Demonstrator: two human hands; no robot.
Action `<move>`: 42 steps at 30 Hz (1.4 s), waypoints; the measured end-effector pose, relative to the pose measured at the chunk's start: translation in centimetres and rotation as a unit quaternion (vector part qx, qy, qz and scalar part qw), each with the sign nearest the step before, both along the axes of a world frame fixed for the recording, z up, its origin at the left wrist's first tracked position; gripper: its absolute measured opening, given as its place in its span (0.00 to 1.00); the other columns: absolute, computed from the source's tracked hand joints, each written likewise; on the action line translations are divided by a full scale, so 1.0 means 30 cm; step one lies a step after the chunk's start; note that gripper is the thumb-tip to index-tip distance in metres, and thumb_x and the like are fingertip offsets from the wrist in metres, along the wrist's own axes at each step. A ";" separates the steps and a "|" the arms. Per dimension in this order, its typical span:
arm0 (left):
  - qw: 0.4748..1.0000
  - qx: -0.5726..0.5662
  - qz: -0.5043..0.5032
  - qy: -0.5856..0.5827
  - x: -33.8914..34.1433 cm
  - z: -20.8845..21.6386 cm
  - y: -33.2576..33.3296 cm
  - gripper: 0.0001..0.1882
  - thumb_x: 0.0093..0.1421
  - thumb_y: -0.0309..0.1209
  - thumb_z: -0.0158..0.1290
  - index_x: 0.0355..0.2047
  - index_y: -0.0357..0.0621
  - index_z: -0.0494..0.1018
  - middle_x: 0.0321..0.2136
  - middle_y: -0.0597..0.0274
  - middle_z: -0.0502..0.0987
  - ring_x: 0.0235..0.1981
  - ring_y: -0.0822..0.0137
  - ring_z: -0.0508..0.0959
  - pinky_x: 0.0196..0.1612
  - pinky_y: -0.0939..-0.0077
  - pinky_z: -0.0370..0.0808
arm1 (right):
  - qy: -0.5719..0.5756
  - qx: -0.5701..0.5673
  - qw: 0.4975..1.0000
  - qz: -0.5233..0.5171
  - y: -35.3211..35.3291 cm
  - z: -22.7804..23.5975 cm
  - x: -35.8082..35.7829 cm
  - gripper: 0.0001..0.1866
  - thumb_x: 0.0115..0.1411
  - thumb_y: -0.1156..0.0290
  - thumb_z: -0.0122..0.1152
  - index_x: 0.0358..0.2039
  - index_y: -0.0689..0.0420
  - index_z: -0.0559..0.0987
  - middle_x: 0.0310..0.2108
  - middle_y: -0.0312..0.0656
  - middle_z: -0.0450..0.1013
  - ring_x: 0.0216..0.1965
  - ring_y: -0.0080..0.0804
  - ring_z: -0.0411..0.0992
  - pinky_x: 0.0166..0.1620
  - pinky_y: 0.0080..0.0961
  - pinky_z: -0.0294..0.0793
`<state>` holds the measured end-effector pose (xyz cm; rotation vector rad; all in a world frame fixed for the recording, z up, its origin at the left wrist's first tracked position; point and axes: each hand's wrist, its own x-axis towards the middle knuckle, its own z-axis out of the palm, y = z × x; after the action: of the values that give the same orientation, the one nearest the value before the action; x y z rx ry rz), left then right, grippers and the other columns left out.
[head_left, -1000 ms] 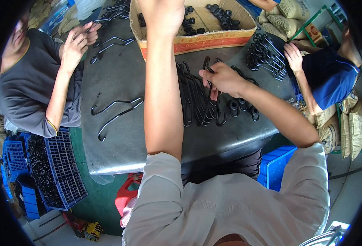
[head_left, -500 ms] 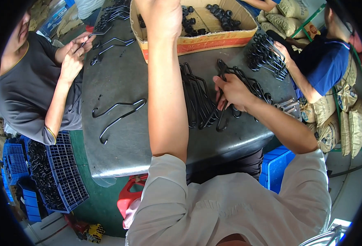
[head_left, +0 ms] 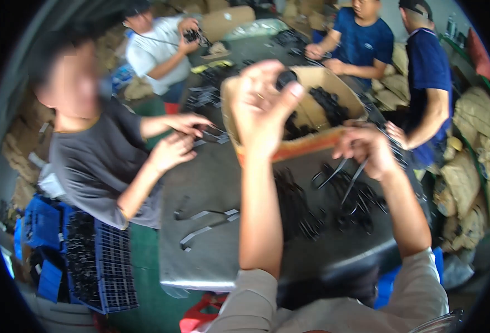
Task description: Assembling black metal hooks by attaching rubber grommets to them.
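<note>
Raised over the near left part of an open cardboard box [head_left: 306, 145], my left hand [head_left: 260, 114] pinches a small round black part [head_left: 285, 81] between thumb and fingers. Several like black parts [head_left: 328, 105] lie inside the box. My right hand [head_left: 370, 149] is closed on a bent black metal rod [head_left: 354, 183], which slants down from the fingers; blur hides its far end. Below the right hand lies a heap of black rods with round ends [head_left: 361, 206]. To its left sits a bundle of bent black rods [head_left: 296, 205].
Two separate bent rods [head_left: 210, 228] lie on the dark metal table [head_left: 200, 263] at left. A person in dark grey [head_left: 109, 161] works at the left edge. Others stand across and right. Blue crates [head_left: 114, 266] and a red stool [head_left: 203, 311] are on the floor; sacks [head_left: 467, 172] line the right.
My view has tilted up, showing more people beyond the box. My right hand has lifted from the rod pile with a rod. My left hand now shows, holding a black part.
</note>
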<state>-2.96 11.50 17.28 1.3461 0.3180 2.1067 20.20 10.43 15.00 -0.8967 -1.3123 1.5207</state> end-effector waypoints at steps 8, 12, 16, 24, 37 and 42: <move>0.982 -0.062 -0.018 0.176 0.164 0.015 0.020 0.22 0.54 0.14 0.64 0.49 0.37 0.73 0.39 0.66 0.78 0.37 0.80 0.77 0.35 0.88 0.74 | 0.275 0.064 0.959 0.022 0.173 0.180 0.215 0.12 0.71 0.58 0.51 0.34 0.52 0.69 0.21 0.27 0.57 0.22 0.17 0.56 0.30 0.21 0.59; 0.970 -0.102 -0.024 0.219 0.206 -0.030 0.084 0.21 0.54 0.14 0.64 0.49 0.38 0.75 0.38 0.68 0.79 0.36 0.82 0.76 0.32 0.89 0.72 | 0.308 0.048 0.950 -0.004 0.209 0.157 0.235 0.13 0.72 0.59 0.52 0.41 0.57 0.72 0.22 0.26 0.58 0.23 0.16 0.57 0.29 0.18 0.59; 0.938 -0.139 0.063 0.310 0.179 -0.041 0.109 0.24 0.52 0.15 0.64 0.50 0.41 0.77 0.37 0.68 0.80 0.29 0.86 0.73 0.28 0.91 0.68 | 0.226 0.022 0.974 -0.015 0.244 0.170 0.170 0.09 0.66 0.62 0.63 0.34 0.52 0.76 0.19 0.23 0.61 0.16 0.09 0.55 0.18 0.12 0.51; 0.943 -0.151 -0.058 0.289 0.245 -0.087 0.134 0.27 0.54 0.09 0.53 0.56 0.30 0.71 0.45 0.59 0.78 0.39 0.77 0.75 0.38 0.87 0.69 | 0.164 0.060 0.985 -0.016 0.308 0.182 0.204 0.18 0.66 0.62 0.65 0.24 0.54 0.68 0.15 0.25 0.59 0.12 0.11 0.52 0.15 0.16 0.48; 0.959 -0.066 -0.052 0.270 0.276 -0.064 0.108 0.28 0.51 0.09 0.60 0.53 0.35 0.71 0.50 0.51 0.78 0.48 0.69 0.78 0.43 0.79 0.73 | 0.188 0.082 0.978 -0.027 0.289 0.178 0.228 0.16 0.67 0.61 0.63 0.26 0.52 0.68 0.16 0.24 0.59 0.13 0.10 0.51 0.16 0.13 0.47; 0.953 -0.049 -0.037 0.298 0.229 -0.060 0.096 0.25 0.49 0.06 0.57 0.49 0.33 0.75 0.51 0.50 0.77 0.49 0.70 0.77 0.46 0.78 0.74 | 0.197 0.073 0.978 -0.013 0.262 0.196 0.200 0.16 0.68 0.62 0.61 0.26 0.51 0.68 0.16 0.23 0.56 0.13 0.10 0.49 0.16 0.14 0.46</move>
<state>3.91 14.39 15.47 1.8787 0.5956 1.5571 26.22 18.29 20.89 -0.4842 -1.0987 1.4686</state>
